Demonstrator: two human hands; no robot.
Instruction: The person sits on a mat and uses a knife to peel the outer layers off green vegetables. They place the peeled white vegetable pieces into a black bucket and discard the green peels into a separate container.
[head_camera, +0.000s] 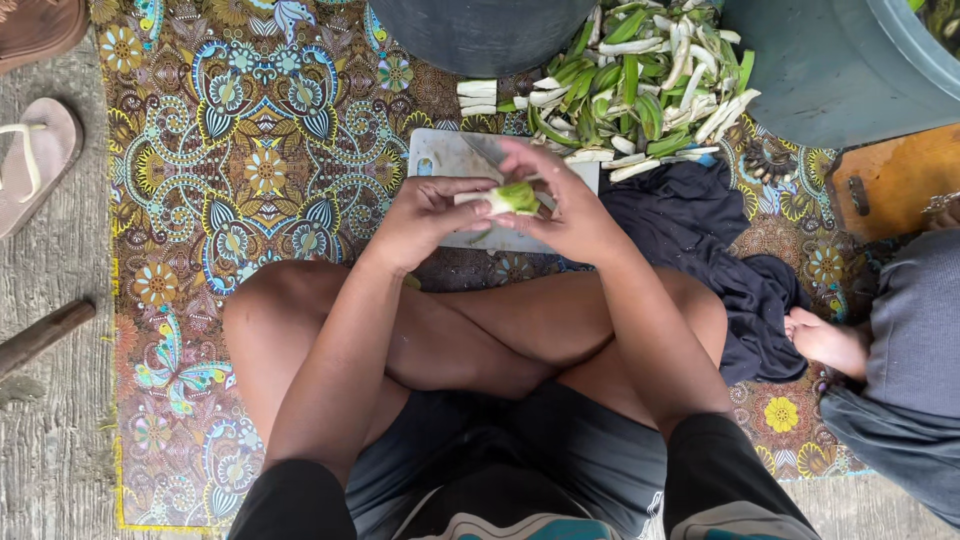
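I am looking down at a patterned floor mat spread over rough concrete, where I sit cross-legged, knees at 4 and 8 o'clock. Just past my legs, my left hand and right hand meet at centre, both closed round a pale green stalk piece, held up off the white cutting board so the fingers can work its skin. A knife blade rests flat on that board, within easy reach. A dark cloth lies at 3 o'clock. Farther off, at 1 o'clock, the peels and strips are heaped together between two dark tubs, clear of the board. Another person's hand shows at 4 o'clock.
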